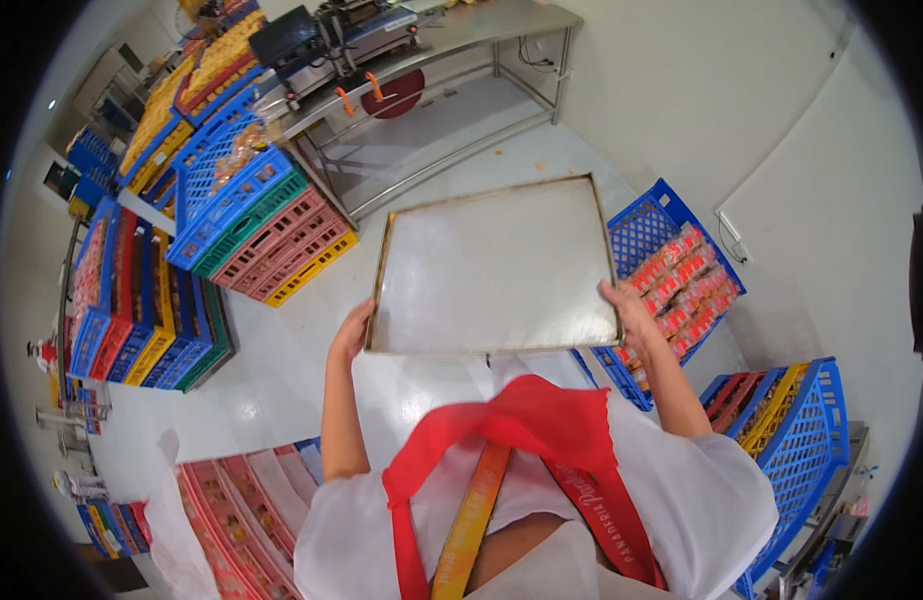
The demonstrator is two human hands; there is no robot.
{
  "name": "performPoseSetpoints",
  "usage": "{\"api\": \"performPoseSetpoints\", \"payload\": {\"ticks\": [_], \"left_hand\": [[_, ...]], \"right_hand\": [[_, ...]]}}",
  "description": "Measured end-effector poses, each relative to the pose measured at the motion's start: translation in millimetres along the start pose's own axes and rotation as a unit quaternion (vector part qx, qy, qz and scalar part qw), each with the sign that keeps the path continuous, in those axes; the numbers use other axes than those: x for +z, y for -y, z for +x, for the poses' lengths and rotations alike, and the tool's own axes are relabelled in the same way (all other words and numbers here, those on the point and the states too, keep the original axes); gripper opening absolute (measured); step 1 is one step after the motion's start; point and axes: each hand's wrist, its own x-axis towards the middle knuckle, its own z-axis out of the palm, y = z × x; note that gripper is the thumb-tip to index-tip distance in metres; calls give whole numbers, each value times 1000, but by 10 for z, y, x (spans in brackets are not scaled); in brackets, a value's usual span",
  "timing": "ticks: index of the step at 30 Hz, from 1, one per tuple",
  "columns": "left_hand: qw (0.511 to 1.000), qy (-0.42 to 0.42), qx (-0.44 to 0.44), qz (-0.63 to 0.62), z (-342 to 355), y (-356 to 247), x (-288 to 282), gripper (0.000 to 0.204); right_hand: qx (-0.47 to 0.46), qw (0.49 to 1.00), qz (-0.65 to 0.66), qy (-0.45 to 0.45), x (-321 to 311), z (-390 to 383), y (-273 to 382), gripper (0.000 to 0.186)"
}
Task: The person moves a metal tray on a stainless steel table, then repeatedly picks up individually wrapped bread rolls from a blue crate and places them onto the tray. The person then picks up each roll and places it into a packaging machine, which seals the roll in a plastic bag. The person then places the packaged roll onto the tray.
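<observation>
An empty, shiny metal baking tray [492, 262] with a browned rim is held level in front of me. My left hand [356, 325] grips its left side near the near corner, and my right hand [624, 312] grips its right side. Just beyond my right hand, a blue plastic crate [637, 230] holds rows of red-labelled bagged goods [687, 285], partly hidden by the tray and my right arm.
Stacked coloured crates stand at left [142, 310], upper left [257, 230], lower right [792, 450] and lower left [232, 510]. A steel table [522, 22] with a machine [337, 45] runs along the back, beside a white wall [682, 80]. Pale floor [272, 390] shows between the stacks.
</observation>
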Motion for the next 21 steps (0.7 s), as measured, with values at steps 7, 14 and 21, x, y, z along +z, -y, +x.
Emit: {"api": "performPoseSetpoints", "payload": {"ticks": [7,14,21], "left_hand": [[996,-47,76,21,2241,-1449,385,52],[982,-88,161,-41,4307,-2596,886,37],[972,-52,228,-36,6377,-3749,1528,28]], "right_hand": [[12,990,-106,-92,-564,1959,1198,57],[47,887,-425,-175,-1361,4330,2431,59],[-36,786,-517,-338,-2041,6542,3507,55]]}}
